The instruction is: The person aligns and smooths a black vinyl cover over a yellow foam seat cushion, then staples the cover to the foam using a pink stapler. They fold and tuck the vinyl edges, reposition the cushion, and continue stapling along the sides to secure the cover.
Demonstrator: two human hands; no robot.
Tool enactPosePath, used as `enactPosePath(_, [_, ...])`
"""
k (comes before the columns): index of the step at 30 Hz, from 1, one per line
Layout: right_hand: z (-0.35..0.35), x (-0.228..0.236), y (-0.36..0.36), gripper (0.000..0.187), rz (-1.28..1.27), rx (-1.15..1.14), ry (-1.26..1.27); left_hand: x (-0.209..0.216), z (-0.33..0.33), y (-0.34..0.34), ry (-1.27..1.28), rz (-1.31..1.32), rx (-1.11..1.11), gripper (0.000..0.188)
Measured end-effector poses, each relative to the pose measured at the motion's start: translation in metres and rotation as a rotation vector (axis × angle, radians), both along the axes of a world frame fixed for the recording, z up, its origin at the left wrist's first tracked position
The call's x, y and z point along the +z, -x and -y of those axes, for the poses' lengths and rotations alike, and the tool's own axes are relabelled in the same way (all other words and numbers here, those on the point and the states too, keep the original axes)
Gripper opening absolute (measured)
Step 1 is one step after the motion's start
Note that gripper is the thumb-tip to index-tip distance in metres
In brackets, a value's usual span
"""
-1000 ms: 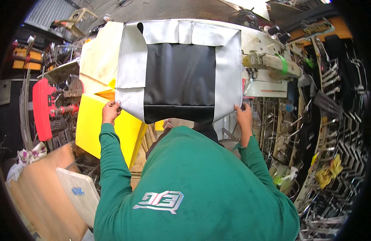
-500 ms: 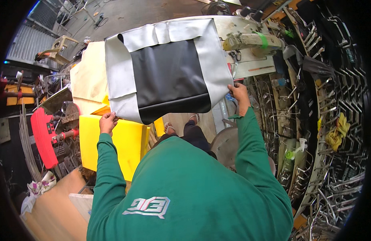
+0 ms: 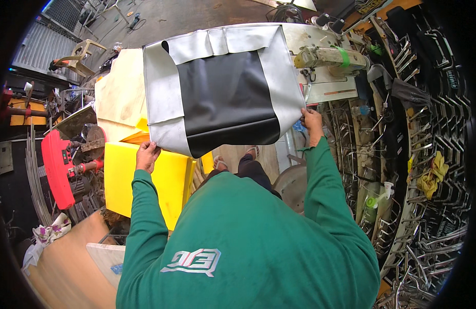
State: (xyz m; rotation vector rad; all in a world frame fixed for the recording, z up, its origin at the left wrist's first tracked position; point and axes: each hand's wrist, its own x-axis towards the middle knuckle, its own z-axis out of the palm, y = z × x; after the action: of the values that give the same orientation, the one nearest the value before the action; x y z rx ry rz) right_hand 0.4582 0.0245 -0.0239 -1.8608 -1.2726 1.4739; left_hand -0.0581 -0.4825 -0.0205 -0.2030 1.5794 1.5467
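Observation:
Stretched between my hands is a sewn vinyl cover (image 3: 227, 98), black in the middle with pale grey flaps along its sides and far edge. My left hand (image 3: 148, 156) pinches its near left corner. At the near right edge, my right hand (image 3: 312, 123) grips the grey border between thumb and fingers. The near black edge sags a little between the two hands. Beneath the cover's far part lies a pale work table (image 3: 292, 37), mostly hidden. Yellow foam blocks (image 3: 145, 180) stand under and beside my left hand.
Plywood sheets (image 3: 119, 92) lie left of the cover. A red machine (image 3: 57, 170) stands farther left. On the table's right are a tool with green tape (image 3: 330, 59) and scissors (image 3: 309, 77). Racks of bent metal parts (image 3: 449, 129) fill the right side. A round stool (image 3: 292, 188) is near my legs.
The cover and both hands have shifted slightly to the right in the picture, and the surroundings have moved a little with the view. Both hands keep their hold.

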Motion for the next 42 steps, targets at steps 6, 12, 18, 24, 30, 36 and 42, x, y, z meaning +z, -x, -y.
enactPosePath(6, [0.001,-0.002,0.006,0.026,-0.04,-0.06,-0.018,0.0,0.004,-0.005,0.022,0.016,-0.004,0.014])
enactPosePath(12, [0.058,-0.029,0.007,0.049,-0.288,-0.412,-0.438,0.065,-0.031,-0.016,0.706,-0.914,-0.386,0.045])
enactPosePath(18, [0.248,-0.087,0.042,0.062,-0.621,-0.157,0.18,0.11,-0.213,-0.088,-0.157,-1.572,-0.997,0.054])
enactPosePath(24, [0.289,-0.085,0.132,0.063,-1.067,-0.264,0.52,0.063,-0.32,-0.126,-0.278,-1.73,-1.869,0.059])
enactPosePath(30, [0.306,-0.041,0.117,0.056,-1.023,-0.251,0.397,0.042,-0.321,-0.118,-0.444,-1.832,-1.733,0.059])
enactPosePath(36, [0.283,-0.07,0.151,0.036,-0.64,-0.318,0.425,0.042,-0.325,-0.123,-0.291,-1.853,-1.821,0.061])
enactPosePath(42, [0.255,-0.072,0.188,0.036,-0.682,-0.377,0.355,0.037,-0.322,-0.123,-0.268,-1.834,-1.795,0.063])
